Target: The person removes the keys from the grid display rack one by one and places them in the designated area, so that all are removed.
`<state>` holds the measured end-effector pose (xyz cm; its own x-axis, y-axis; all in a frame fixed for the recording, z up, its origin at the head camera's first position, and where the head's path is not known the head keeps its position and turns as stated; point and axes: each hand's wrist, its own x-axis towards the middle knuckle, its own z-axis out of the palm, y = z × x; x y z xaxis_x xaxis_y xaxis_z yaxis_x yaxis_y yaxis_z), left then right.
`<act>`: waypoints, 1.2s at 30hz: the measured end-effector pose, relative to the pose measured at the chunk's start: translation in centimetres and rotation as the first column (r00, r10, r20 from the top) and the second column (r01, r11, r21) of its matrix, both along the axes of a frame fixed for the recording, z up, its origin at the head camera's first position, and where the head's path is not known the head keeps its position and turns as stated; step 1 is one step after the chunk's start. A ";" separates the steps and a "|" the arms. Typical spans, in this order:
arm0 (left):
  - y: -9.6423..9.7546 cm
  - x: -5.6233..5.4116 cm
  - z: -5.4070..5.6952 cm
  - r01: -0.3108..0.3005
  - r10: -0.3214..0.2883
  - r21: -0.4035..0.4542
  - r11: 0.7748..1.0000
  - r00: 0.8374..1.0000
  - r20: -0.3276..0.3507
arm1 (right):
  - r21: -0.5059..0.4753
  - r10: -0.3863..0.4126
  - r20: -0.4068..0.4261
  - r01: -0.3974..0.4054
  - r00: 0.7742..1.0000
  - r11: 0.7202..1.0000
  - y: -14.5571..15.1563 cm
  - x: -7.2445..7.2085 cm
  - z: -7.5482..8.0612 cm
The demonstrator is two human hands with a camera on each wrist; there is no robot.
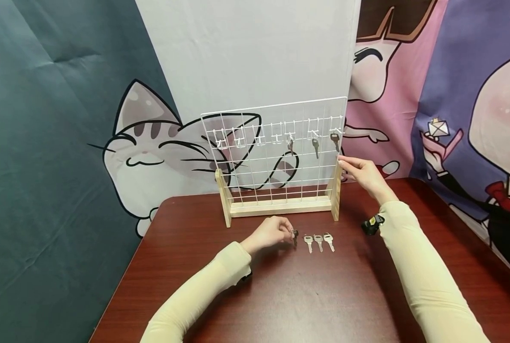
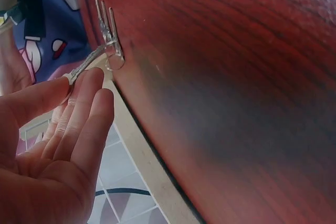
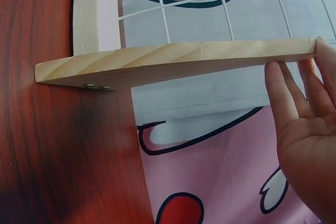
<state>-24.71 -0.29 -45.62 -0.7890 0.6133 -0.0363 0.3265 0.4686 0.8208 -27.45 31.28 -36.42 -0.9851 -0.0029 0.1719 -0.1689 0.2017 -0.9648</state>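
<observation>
Just in front of the rack, my left hand (image 1: 272, 232) pinches a small metal key (image 1: 295, 236) between thumb and fingers, its shaft pointing down. To the right, three silver keys lie side by side on the table; the middle key (image 1: 319, 242) is close to its neighbours. A white wire grid rack (image 1: 276, 166) stands on wooden supports, with several white hooks along its upper part. Three keys hang from hooks on its right side, among them the rightmost key (image 1: 334, 140). My right hand (image 1: 366, 177) grips the top of the right wooden support (image 3: 199, 52), thumb at its end and fingers along its outer side.
The reddish-brown wooden table (image 1: 298, 295) carries the rack near its back edge. Behind it hangs a cloth backdrop (image 1: 255, 52) with cartoon figures. A black wrist device (image 1: 372, 224) hangs under the right sleeve.
</observation>
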 end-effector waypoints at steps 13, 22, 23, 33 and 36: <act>0.7 0.0 -1.2 0.010 -0.009 -0.019 1.000 0.999 0.033 | -0.011 -0.008 0.005 0.009 1.000 1.000 0.1 0.3 -0.2; 0.5 -0.6 -1.7 0.002 -0.005 -0.063 0.998 0.999 -0.033 | -0.019 -0.015 -0.005 0.015 1.000 1.000 0.4 -0.7 -1.1; 0.5 -0.7 -1.7 0.000 -0.002 -0.057 0.998 0.999 -0.033 | -0.018 -0.015 -0.010 0.015 1.000 1.000 0.5 -1.0 -1.4; 0.1 -1.3 -1.4 -0.021 0.023 -0.025 0.999 0.999 0.047 | -0.015 -0.029 -0.005 0.029 1.000 0.999 0.9 -1.7 -2.2; 0.0 -1.6 -1.3 -0.011 0.013 -0.056 0.998 0.999 0.034 | -0.026 -0.018 -0.002 0.018 1.000 1.000 0.6 -1.1 -1.4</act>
